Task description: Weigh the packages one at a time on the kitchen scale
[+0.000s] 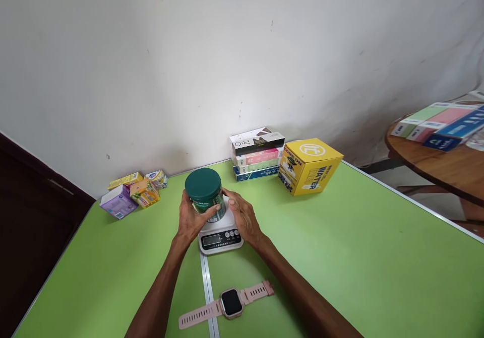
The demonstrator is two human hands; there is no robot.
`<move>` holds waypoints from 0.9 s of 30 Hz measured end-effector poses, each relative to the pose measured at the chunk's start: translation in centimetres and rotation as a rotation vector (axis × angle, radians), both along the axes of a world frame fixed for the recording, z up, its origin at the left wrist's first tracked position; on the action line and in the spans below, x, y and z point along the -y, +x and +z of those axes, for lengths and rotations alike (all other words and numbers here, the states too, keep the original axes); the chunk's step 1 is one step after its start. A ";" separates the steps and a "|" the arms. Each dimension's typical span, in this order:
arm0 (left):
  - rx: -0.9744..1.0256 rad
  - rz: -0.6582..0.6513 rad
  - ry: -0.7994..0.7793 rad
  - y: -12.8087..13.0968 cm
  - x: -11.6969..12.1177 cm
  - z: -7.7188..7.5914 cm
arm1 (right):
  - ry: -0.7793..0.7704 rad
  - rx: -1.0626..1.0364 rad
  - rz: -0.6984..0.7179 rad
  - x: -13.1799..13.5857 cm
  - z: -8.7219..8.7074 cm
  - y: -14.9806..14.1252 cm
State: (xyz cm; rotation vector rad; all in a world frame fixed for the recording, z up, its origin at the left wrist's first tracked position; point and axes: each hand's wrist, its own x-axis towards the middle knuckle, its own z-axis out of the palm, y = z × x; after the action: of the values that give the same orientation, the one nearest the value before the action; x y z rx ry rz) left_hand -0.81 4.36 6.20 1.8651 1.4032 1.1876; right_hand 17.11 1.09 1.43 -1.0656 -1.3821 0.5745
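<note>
A dark green jar with a wide round lid is over the white kitchen scale; its base overlaps the weighing plate, and I cannot tell if it rests there. My left hand wraps around the jar's left side, thumb across the front. On the other side, my right hand curves with its fingertips against the jar and its thumb slightly apart from it. The scale's small display and buttons face me. Between my forearms lies a smartwatch with a pink strap, stretched out flat, dark screen up.
Several small cartons, one a purple box, sit at the back left. Against the wall stands a stack of flat boxes beside a yellow box. A brown round table with more boxes stands beyond the green table's right edge.
</note>
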 end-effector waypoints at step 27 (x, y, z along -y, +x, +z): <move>0.452 0.170 -0.165 -6.8 0.1 -8.3 | -0.237 -0.175 -0.344 -1.6 -6.1 2.8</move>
State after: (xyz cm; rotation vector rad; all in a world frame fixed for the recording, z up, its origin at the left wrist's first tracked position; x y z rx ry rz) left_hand -7.64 4.28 -2.07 1.2817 1.3672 1.4189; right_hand 19.95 2.69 -4.65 -1.3753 -0.9660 0.5691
